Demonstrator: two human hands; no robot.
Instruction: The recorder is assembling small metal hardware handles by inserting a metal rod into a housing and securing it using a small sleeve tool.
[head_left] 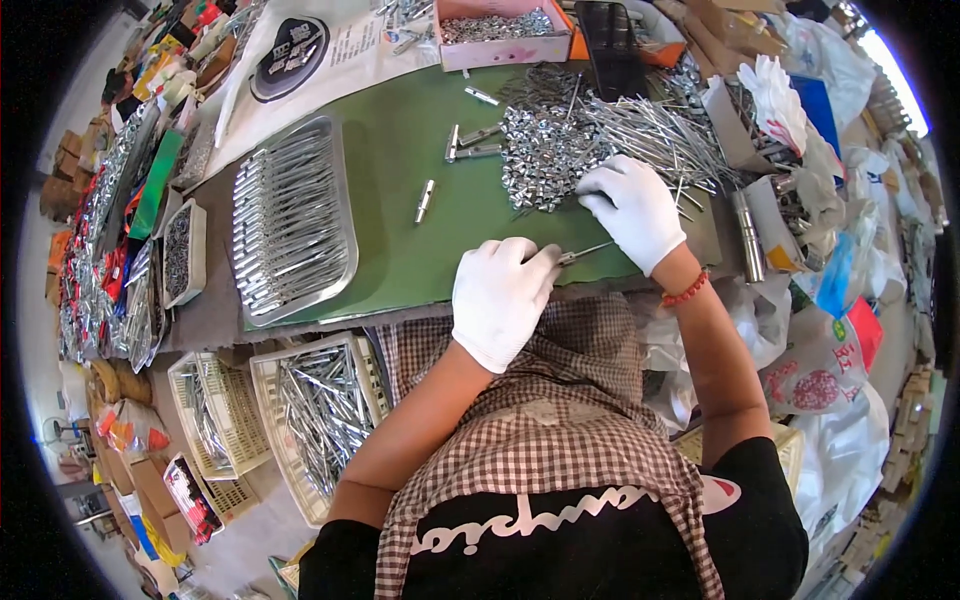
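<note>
A thin metal rod (588, 252) is pinched at the mat (400, 190) edge by the closed fingers of the left hand (500, 298), w/ the right hand (633, 208) curled into the nut pile (545, 150), grip unclear; the rod could be dropped if jostled.
</note>
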